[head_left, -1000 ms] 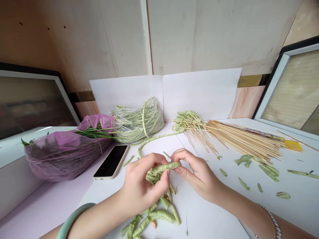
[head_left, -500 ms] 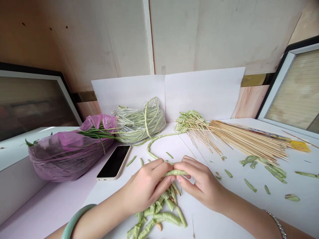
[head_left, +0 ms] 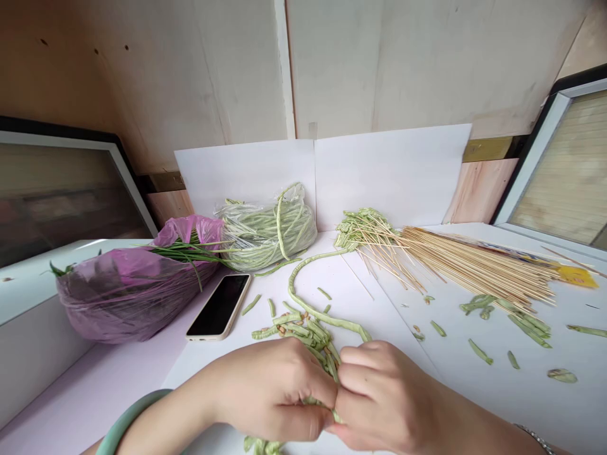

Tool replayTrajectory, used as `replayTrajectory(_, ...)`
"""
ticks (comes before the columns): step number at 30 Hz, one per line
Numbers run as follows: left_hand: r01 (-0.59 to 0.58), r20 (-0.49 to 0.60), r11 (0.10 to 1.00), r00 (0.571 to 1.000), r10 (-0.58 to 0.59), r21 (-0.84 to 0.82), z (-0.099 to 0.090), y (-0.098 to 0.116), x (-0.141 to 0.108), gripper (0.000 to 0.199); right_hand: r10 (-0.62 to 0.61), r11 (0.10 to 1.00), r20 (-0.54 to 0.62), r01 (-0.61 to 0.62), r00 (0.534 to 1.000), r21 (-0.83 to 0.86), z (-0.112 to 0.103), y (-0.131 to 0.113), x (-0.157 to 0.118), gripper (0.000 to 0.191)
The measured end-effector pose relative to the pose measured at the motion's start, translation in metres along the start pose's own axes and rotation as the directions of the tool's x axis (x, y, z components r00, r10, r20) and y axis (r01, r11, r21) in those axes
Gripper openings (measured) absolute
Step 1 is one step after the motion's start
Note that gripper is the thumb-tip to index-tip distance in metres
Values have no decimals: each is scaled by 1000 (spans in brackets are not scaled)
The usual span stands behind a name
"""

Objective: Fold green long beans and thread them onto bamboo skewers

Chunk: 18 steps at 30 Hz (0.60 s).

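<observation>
Both of my hands meet low in the middle over the white tabletop, their fingertips pressed together. My left hand (head_left: 279, 387) is closed around a green bean, of which a little shows between thumb and forefinger. Curled beside it, my right hand (head_left: 386, 398) grips the same bean at the point where the two hands touch. A long green bean (head_left: 327, 318) curves across the table from the back and runs in behind my right hand's fingers. Broken bean pieces (head_left: 303, 330) and brown seeds lie just beyond my hands. More pieces (head_left: 263, 447) show below, mostly hidden by my hands.
To the left are a purple plastic bag (head_left: 137, 291) of greens and a phone (head_left: 219, 308). Behind stands a clear bag (head_left: 265, 234) of long beans. Bamboo skewers (head_left: 478, 262) spread at the right, near threaded beans (head_left: 363, 224) and scattered bean scraps (head_left: 526, 325).
Both hands have come down and closer to me, and their fingers have closed more tightly. The long bean has been drawn along toward my right hand. Bean pieces behind the hands are now uncovered.
</observation>
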State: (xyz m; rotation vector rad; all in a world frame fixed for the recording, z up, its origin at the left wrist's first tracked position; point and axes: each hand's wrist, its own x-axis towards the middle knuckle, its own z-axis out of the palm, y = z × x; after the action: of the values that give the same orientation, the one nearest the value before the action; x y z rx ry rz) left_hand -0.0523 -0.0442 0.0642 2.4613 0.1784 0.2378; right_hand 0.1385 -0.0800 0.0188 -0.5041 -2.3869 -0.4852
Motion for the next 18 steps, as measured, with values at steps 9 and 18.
replayTrajectory(9, -30, 200, 983, 978, 66, -179, 1, 0, 3, 28, 94, 979, 203, -128, 975, 160, 15, -20, -13, 28)
replayTrajectory(18, 85, 123, 969, 991, -57, -233, 1, 3, 4, 23, 68, 997, -13, -68, 998, -30, 7, -14, -8, 31)
